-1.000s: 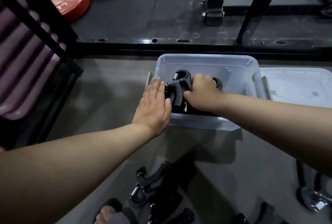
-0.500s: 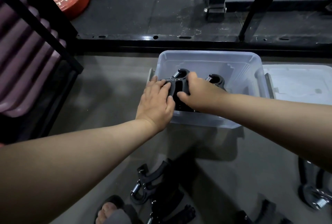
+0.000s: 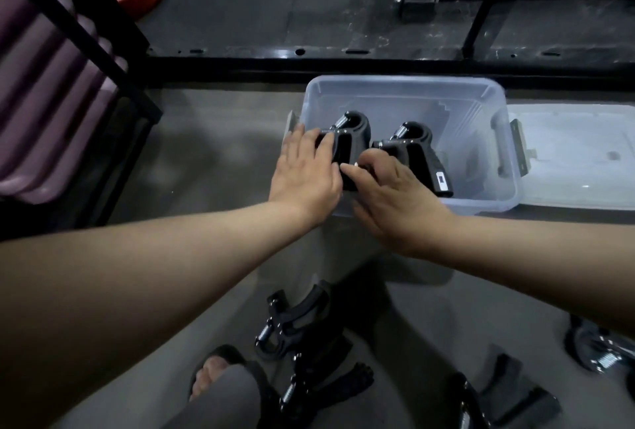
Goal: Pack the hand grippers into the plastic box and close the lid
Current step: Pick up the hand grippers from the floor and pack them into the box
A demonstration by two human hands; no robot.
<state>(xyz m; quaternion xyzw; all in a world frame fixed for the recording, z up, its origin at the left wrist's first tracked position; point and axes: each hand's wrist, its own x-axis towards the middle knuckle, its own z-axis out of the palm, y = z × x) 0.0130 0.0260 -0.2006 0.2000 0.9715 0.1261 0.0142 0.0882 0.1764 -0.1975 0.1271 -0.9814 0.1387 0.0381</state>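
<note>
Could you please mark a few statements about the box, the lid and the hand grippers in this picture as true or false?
1. Two hand grippers sit inside the plastic box. True.
2. The lid is closed on the box. False: it lies flat on the floor to the right of the box.
3. All grippers are packed. False: several still lie on the floor, for example one near the foot.
4. The left hand rests with straight fingers on the left gripper. True.

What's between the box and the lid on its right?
Only the box's grey latch, seen in the head view; the lid lies right beside it.
</note>
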